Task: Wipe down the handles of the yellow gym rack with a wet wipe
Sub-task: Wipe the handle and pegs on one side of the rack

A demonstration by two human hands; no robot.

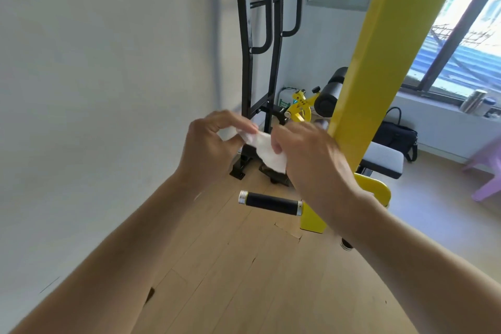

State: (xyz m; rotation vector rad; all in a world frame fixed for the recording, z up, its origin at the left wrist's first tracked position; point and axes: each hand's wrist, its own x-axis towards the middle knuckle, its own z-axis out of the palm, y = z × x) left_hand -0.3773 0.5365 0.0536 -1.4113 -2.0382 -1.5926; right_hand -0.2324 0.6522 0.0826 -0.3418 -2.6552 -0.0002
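Note:
A white wet wipe [267,154] is stretched between both hands in the middle of the view. My left hand [214,144] pinches its upper left corner. My right hand [306,154] grips its right side. Just below them a black handle [271,202] with silver end caps sticks out to the left from the yellow gym rack [379,62]. The wipe hangs above the handle without touching it. A second handle end [345,244] peeks out from under my right forearm.
A white wall runs along the left. A black metal frame [257,35] stands behind the hands. A padded bench [385,157], black foam rollers [329,97] and a black bag [395,138] lie right of the rack. A window fills the far right, with a purple stool [488,171] below it.

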